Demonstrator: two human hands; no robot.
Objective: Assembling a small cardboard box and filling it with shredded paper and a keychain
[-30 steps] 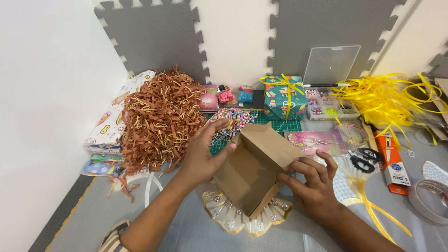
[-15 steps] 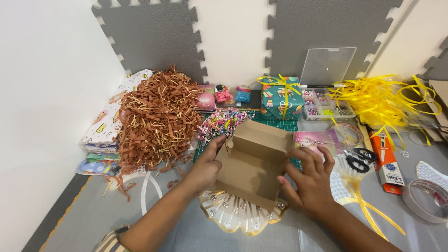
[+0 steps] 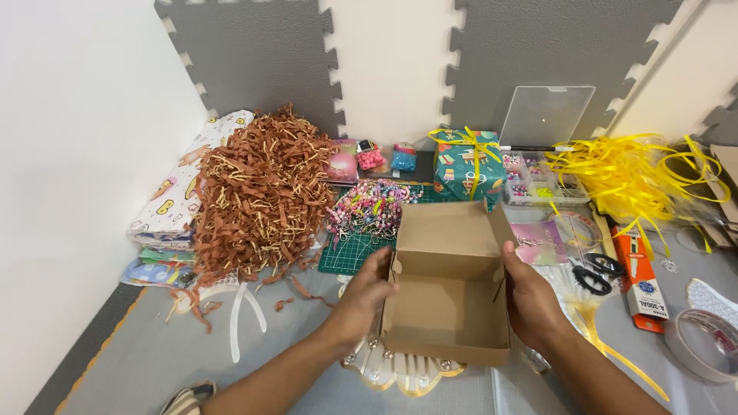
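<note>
Grey foam floor mats (image 3: 138, 353) carry the work. At centre, an open brown cardboard box (image 3: 450, 296) is gripped: left hand (image 3: 367, 296) at 9 o'clock, right hand (image 3: 530, 300) at 3 o'clock, fingers pressed on its walls. Light, stiff-walled, probably crushable; hold opposite sides. Brown shredded paper (image 3: 257, 200) lies at 10 o'clock.

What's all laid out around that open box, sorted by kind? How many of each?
Cardboard box, held between left hand and right hand: 1
Wrapped gift box: 1
Brown paper shred pile: 1
Yellow ribbon heap: 1
Scissors: 1
Clear tape roll: 1
Green cutting mat: 1
Total: 7
</note>
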